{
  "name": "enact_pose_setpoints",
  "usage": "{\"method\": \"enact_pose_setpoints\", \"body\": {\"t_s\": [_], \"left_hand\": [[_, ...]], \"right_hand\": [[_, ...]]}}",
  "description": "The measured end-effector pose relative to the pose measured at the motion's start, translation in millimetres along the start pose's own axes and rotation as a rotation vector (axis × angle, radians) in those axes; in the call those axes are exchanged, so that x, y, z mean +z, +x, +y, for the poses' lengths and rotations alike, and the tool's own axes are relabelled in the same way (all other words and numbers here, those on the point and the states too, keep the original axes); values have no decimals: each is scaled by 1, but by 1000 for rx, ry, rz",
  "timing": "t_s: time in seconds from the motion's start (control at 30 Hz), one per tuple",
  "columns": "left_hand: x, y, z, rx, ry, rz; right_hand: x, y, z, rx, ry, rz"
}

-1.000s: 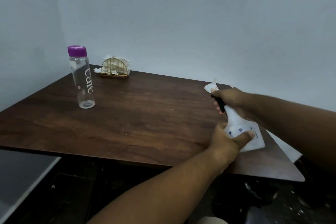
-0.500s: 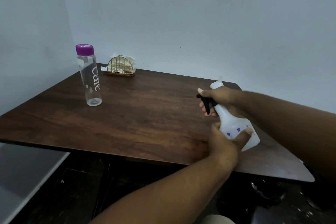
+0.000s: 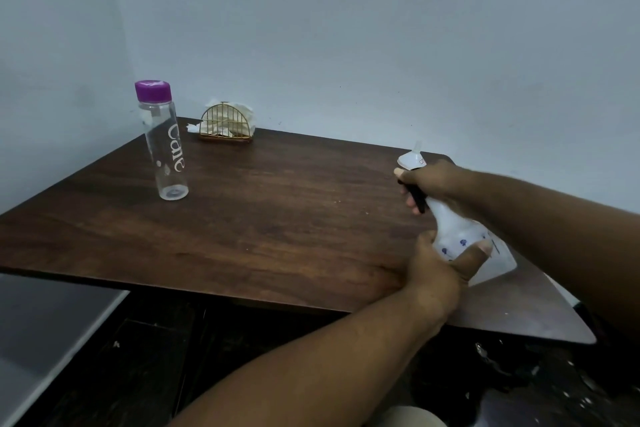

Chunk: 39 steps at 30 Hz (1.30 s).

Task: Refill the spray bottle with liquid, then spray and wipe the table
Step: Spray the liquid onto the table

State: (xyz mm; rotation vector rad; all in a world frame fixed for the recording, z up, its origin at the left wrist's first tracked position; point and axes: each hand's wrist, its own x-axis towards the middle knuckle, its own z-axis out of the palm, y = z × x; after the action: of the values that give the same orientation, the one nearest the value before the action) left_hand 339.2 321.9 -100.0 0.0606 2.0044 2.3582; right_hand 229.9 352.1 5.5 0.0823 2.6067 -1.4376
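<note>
Two hands grip the spray bottle (image 3: 460,232): left hand (image 3: 438,263) wraps its slick, light body; right hand (image 3: 429,180) clasps the head.

Both forearms are bare as far up as the view reaches; no sleeve, cuff, watch or band shows on either. The left hand (image 3: 437,265) and the right hand (image 3: 427,180) wear no gloves and no rings on the fingers that show. Nails look short and unpainted.
</note>
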Motion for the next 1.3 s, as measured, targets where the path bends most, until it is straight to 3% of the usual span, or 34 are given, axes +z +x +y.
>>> {"method": "enact_pose_setpoints", "body": {"t_s": [0.1,0.37,0.6,0.73,0.87,1.0,1.3], "left_hand": [[-2,1,-3,75,46,49],[-16,13,-12,76,107,162],[-75,51,34,100,167,206],[-109,93,54,207,308,275],[-133,139,63,291,460,319],[-159,189,69,231,547,254],[-191,290,77,219,656,279]], "right_hand": [[3,-3,-1,-52,135,-60],[6,3,-8,-39,65,-190],[-20,19,-30,-144,-169,-228],[-9,39,-26,-178,-103,-291],[28,76,-33,-289,10,-95],[55,130,-50,-294,7,112],[80,229,-70,-362,17,239]]}}
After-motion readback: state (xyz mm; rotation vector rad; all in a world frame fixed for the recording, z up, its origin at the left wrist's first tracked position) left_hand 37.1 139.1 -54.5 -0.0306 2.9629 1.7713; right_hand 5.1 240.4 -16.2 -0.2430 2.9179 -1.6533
